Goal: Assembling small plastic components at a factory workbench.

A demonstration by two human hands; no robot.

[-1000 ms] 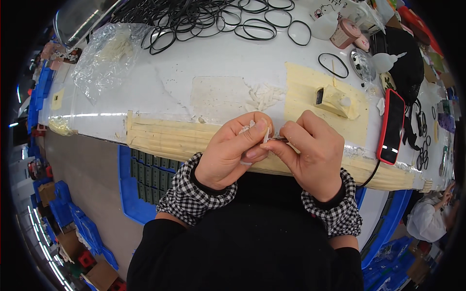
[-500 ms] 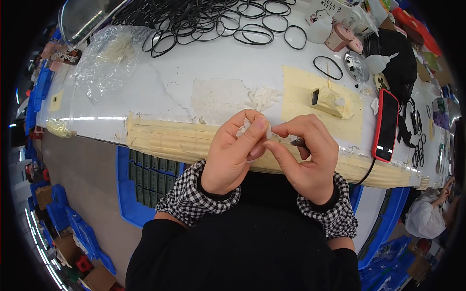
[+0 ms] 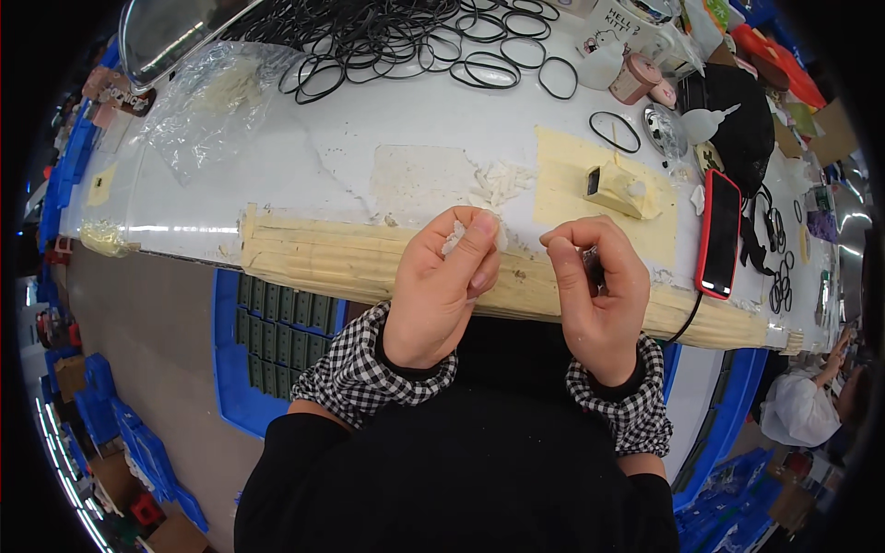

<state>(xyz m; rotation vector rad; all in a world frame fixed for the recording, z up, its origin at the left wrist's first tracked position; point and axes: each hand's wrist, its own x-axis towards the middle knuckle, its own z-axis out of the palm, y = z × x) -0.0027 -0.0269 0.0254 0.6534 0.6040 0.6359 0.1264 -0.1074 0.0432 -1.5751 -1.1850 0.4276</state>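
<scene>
My left hand is closed around small white pieces, which show between thumb and curled fingers; their exact kind cannot be made out. A hand's width to the right, my right hand has thumb and forefinger pinched together. A dark, shiny, slim tool is tucked under its curled fingers, mostly hidden. Both hands are above the taped front edge of the table. Just beyond them lies a heap of white scraps. To its right a small block wrapped in yellow tape rests on a yellow taped patch.
Black rubber rings lie in a tangled heap at the back. A clear plastic bag is at left. On the right are a red-cased phone with a cable and a squeeze bottle. Blue crates stand below the table.
My right hand has moved right, away from my left hand, and its thumb and forefinger have come together. My left hand keeps its grip. The whole view has shifted slightly.
</scene>
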